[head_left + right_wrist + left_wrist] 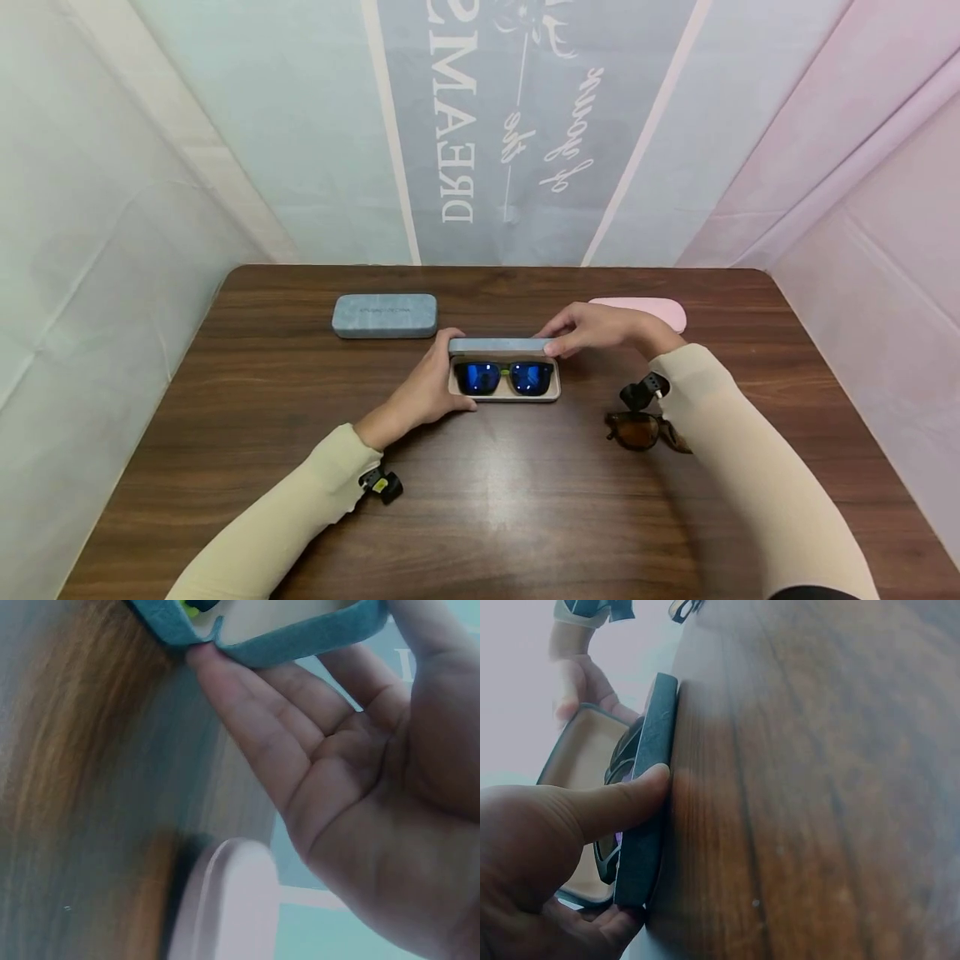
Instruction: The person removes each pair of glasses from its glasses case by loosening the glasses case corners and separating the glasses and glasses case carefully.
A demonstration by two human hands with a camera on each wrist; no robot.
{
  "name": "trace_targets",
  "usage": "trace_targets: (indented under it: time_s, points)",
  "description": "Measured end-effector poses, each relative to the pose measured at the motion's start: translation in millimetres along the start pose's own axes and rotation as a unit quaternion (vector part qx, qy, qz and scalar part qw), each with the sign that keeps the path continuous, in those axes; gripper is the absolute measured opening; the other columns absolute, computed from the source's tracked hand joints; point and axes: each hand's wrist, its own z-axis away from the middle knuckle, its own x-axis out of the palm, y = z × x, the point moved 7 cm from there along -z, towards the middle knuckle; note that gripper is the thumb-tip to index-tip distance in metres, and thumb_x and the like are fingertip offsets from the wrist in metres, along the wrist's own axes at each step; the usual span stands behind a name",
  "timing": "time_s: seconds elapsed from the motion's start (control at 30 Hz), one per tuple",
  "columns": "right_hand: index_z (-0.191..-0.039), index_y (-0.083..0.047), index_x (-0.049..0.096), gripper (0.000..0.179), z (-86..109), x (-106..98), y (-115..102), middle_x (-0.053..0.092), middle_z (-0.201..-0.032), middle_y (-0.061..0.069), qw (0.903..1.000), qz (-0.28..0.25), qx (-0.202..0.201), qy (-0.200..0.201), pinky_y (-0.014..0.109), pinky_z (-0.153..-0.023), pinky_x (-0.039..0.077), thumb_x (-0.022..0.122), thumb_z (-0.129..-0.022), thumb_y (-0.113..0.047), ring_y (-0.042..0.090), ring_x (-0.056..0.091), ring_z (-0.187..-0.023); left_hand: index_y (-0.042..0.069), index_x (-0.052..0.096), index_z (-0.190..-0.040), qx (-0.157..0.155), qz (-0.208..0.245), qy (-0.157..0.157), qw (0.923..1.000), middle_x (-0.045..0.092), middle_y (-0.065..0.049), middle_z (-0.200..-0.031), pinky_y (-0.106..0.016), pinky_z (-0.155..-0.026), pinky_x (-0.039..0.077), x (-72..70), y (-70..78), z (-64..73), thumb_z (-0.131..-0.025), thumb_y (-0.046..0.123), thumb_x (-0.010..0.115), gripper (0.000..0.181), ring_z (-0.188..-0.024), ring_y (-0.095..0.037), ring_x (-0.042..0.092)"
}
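Observation:
A blue glasses case (505, 400) stands with its lid (498, 345) raised in the middle of the table. Inside lie dark-framed sunglasses (504, 377) with mirrored blue lenses. My left hand (427, 385) grips the case's left end, its thumb (634, 801) pressed along the front wall and fingers wrapped behind. At the opposite end, my right hand (596, 327) holds the lid's edge between thumb and fingers (262, 724). In the left wrist view the lid's pale lining (585, 754) faces the glasses.
Behind to the left lies a second blue case (385, 316), shut. A pink case (663, 312) sits at the back right, partly behind my right hand. Brown-lensed sunglasses (636, 431) rest on the table (480, 500), partly hidden by my right sleeve. Fabric walls enclose the table.

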Motion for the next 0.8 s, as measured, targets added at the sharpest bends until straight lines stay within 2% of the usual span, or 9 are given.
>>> trace_targets:
  time_s: [0.1, 0.17, 0.33, 0.43, 0.53, 0.8]
  points:
    - [-0.136, 0.002, 0.062, 0.049, 1.5, 1.2, 0.1, 0.067, -0.127, 0.012, 0.9999, -0.011, 0.004, -0.006, 0.040, -0.099, 0.052, 0.068, -0.100, -0.031, 0.021, 0.065, -0.114, 0.007, 0.023, -0.152, 0.008, -0.009, 0.006, 0.9999, 0.040, -0.024, -0.151, -0.047, -0.108, 0.043, -0.4, 2.0, 0.5, -0.075, 0.017, 0.093, 0.105, -0.136, -0.033, 0.047]
    - [-0.137, 0.003, 0.061, 0.049, 1.8, 2.4, -0.3, 0.066, -0.129, 0.014, 0.9999, -0.014, 0.007, -0.006, 0.041, -0.100, 0.052, 0.066, -0.101, -0.030, 0.025, 0.065, -0.117, 0.006, 0.022, -0.152, 0.024, -0.020, 0.012, 0.9994, 0.039, -0.024, -0.152, -0.047, -0.108, 0.043, -1.3, 4.8, 1.0, -0.075, 0.016, 0.093, 0.105, -0.136, -0.033, 0.047]
    - [-0.140, 0.005, 0.057, 0.051, 3.4, 5.9, -1.1, 0.063, -0.133, 0.017, 0.9998, -0.017, 0.009, -0.004, 0.042, -0.100, 0.051, 0.063, -0.103, -0.029, 0.028, 0.064, -0.119, 0.006, 0.023, -0.152, 0.054, -0.053, 0.018, 0.9970, 0.038, -0.024, -0.150, -0.045, -0.103, 0.048, -2.1, 9.8, 3.4, -0.076, 0.017, 0.092, 0.103, -0.125, -0.034, 0.055]
    - [-0.142, 0.004, 0.056, 0.053, 5.6, 6.6, -1.5, 0.063, -0.133, 0.016, 0.9999, -0.007, 0.010, 0.004, 0.043, -0.101, 0.051, 0.063, -0.103, -0.031, 0.027, 0.065, -0.118, 0.008, 0.024, -0.151, 0.057, -0.059, 0.014, 0.9965, 0.040, -0.024, -0.146, -0.044, -0.100, 0.049, -1.5, 9.6, 3.9, -0.078, 0.019, 0.091, 0.100, -0.119, -0.033, 0.057]
    - [-0.142, 0.002, 0.056, 0.052, 7.4, 6.9, -2.0, 0.063, -0.133, 0.015, 0.9998, 0.008, 0.009, 0.018, 0.046, -0.102, 0.050, 0.064, -0.103, -0.032, 0.025, 0.065, -0.117, 0.008, 0.025, -0.148, 0.059, -0.056, 0.010, 0.9966, 0.041, -0.024, -0.143, -0.044, -0.101, 0.048, -1.6, 9.2, 3.2, -0.078, 0.018, 0.091, 0.097, -0.122, -0.032, 0.054]
    - [-0.137, -0.003, 0.062, 0.046, 10.6, 6.2, -9.8, 0.064, -0.133, 0.012, 0.9946, 0.073, -0.025, 0.069, 0.052, -0.103, 0.046, 0.065, -0.102, -0.032, 0.027, 0.059, -0.123, 0.009, 0.025, -0.147, 0.040, -0.043, -0.010, 0.9982, 0.038, -0.023, -0.146, -0.045, -0.104, 0.046, -2.7, 7.1, 0.9, -0.078, 0.017, 0.091, 0.096, -0.129, -0.033, 0.048]
